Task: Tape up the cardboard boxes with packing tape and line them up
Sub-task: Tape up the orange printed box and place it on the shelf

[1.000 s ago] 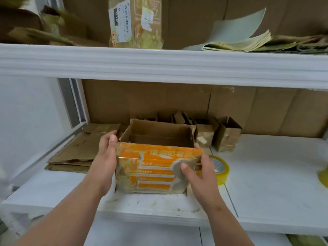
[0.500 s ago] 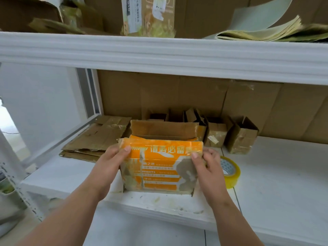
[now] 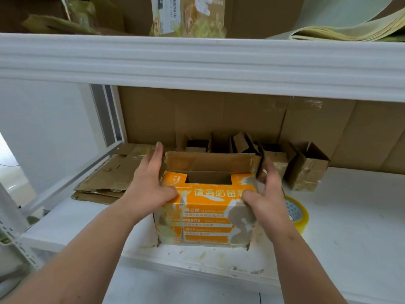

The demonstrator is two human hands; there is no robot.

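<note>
Orange printed cardboard box [image 3: 206, 216], scuffed, top flaps half folded, both hands' grip spread flat against its sides.

Box [image 3: 206, 216] on shelf [image 3: 350, 249], tape roll [image 3: 295, 212] right, flattened cardboard [image 3: 109, 178] left, small boxes [image 3: 306, 167] behind.

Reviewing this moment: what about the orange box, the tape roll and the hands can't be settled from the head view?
- Orange box inside: the folded front flap hides it, contents unknown.
- Tape roll: right hand covers its left part; the loose end is not visible.
- Right hand fingertips: blurred by motion at the right flap, contact unclear.
- Left hand: its fingers' contact with the box side is unclear.
</note>
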